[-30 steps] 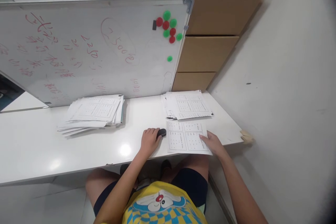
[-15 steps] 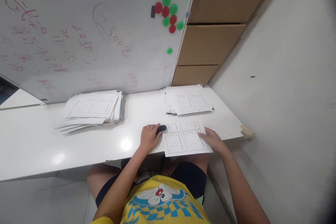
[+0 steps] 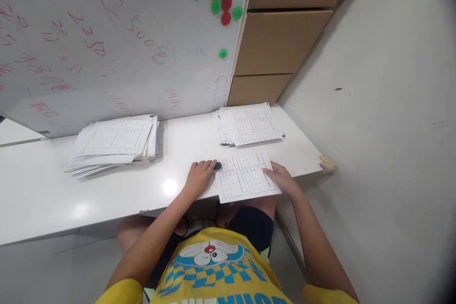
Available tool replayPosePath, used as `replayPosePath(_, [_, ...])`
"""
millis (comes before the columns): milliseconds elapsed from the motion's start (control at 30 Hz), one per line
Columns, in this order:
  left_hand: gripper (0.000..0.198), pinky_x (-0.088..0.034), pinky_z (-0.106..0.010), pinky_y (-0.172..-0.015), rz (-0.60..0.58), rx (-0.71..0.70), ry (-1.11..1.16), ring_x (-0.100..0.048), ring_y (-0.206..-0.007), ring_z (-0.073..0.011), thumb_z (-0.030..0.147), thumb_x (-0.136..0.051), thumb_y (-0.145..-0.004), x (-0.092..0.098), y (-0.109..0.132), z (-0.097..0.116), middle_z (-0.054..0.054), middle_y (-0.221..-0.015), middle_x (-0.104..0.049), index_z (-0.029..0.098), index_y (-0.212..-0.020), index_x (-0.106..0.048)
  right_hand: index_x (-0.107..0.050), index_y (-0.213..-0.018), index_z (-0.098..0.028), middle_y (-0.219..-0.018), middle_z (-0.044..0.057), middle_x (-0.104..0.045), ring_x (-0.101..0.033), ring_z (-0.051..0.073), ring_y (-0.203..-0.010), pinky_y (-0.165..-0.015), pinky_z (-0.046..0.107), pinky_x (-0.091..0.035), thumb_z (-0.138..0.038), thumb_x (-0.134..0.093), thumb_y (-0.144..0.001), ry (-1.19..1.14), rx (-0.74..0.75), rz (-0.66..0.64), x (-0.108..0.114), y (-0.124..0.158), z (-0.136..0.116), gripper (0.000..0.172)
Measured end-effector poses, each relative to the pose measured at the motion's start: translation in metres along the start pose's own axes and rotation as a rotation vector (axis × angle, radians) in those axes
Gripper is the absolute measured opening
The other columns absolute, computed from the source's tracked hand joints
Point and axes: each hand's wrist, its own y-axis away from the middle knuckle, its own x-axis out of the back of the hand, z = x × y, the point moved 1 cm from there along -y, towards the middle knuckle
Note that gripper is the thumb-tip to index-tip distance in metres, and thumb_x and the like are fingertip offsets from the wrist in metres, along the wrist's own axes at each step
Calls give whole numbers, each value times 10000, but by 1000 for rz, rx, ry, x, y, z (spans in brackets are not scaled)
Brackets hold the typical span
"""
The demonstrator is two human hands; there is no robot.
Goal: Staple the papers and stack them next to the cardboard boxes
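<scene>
Head view: printed sheet (image 3: 245,178) thin, flat, white, ruled into four boxes; lies across front edge of glossy white table (image 3: 185,147), lower border jutting past edge, nearer than right paper stack (image 3: 252,126). Dark object (image 3: 218,166) small, smooth, rounded, at sheet's left border. Left paper stack (image 3: 114,140) thick, loose-edged. Left hand (image 3: 200,175) palm down, fingers curled together round dark object, forearm slanting in. Right hand (image 3: 282,178) pinching sheet's right border, thumb on top, elbow bent outward.
</scene>
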Motion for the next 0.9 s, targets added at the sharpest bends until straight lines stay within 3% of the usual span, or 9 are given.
replayPosePath(133, [425, -412, -402, -856, 39, 18, 40, -583, -1079, -257, 226, -364, -957, 2, 3, 5, -124, -1268, -602, 208, -1374, -446, -694, -1000, -181, -1003, 80, -743, -670, 293, -944, -823, 421, -525, -379, -623, -710, 104, 27, 90, 3, 3, 1, 358])
replayPosePath(233, [482, -375, -429, -992, 74, -22, 101, -481, -1254, -261, 293, -365, -962, 21, 11, -12, -114, -1375, -523, 213, -1437, -348, -694, -968, -192, -995, 81, -741, -656, 284, -955, -858, 406, -504, -412, -613, -715, 190, 115, 249, 29, 1, 1, 344])
replayPosePath(300, [520, -327, -438, -1066, 140, 5, 97, -380, -1348, -259, 359, -362, -961, 46, 20, -46, -104, -1423, -475, 201, -1453, -308, -679, -999, -191, -1000, 84, -734, -651, 270, -945, -847, 392, -505, -439, -582, -739, 210, 175, 405, 54, -9, -4, 372])
replayPosePath(400, [499, -325, -457, -1074, 245, 226, -22, -405, -1327, -284, 407, -337, -953, 86, 40, -120, -129, -1353, -539, 155, -1373, -432, -639, -1092, -176, -1046, 100, -714, -650, 253, -924, -794, 367, -519, -435, -528, -774, 193, 246, 524, 83, -45, -19, 425])
replayPosePath(500, [601, -320, -524, -1053, 216, 433, -162, -332, -1358, -368, 478, -358, -911, 107, 64, -180, -189, -1400, -473, 86, -1359, -434, -615, -1133, -160, -1064, 129, -700, -643, 254, -920, -796, 372, -509, -377, -468, -801, 332, 269, 517, 88, -100, -40, 423])
replayPosePath(567, [595, -325, -538, -1036, 187, 498, -222, -318, -1362, -390, 469, -355, -900, 109, 78, -198, -202, -1422, -444, 77, -1337, -455, -624, -1112, -140, -1050, 160, -693, -633, 276, -939, -833, 403, -488, -329, -458, -793, 460, 261, 485, 80, -136, -53, 407])
replayPosePath(733, [392, -402, -470, -961, 213, 483, -244, -513, -1236, -309, 271, -328, -911, 107, 98, -187, -126, -1259, -619, 178, -1192, -585, -563, -1203, -55, -1273, 263, -551, -467, 383, -1223, -1018, 522, -334, -242, -536, -710, 579, 278, 439, 50, -178, -63, 529])
replayPosePath(833, [347, -437, -442, -883, 310, 481, -231, -631, -1066, -291, 220, -341, -909, 112, 107, -165, -118, -1092, -702, 183, -1094, -632, -418, -1347, -20, -1465, 280, -327, -255, 402, -1374, -1083, 563, -220, -263, -495, -761, 633, 348, 545, 38, -161, -60, 639])
replayPosePath(900, [329, -446, -421, -855, 389, 445, -214, -662, -1000, -277, 203, -359, -909, 112, 110, -144, -121, -1049, -715, 178, -1078, -640, -394, -1370, -39, -1482, 265, -306, -229, 382, -1391, -1096, 561, -206, -297, -455, -811, 586, 424, 669, 23, -131, -61, 618])
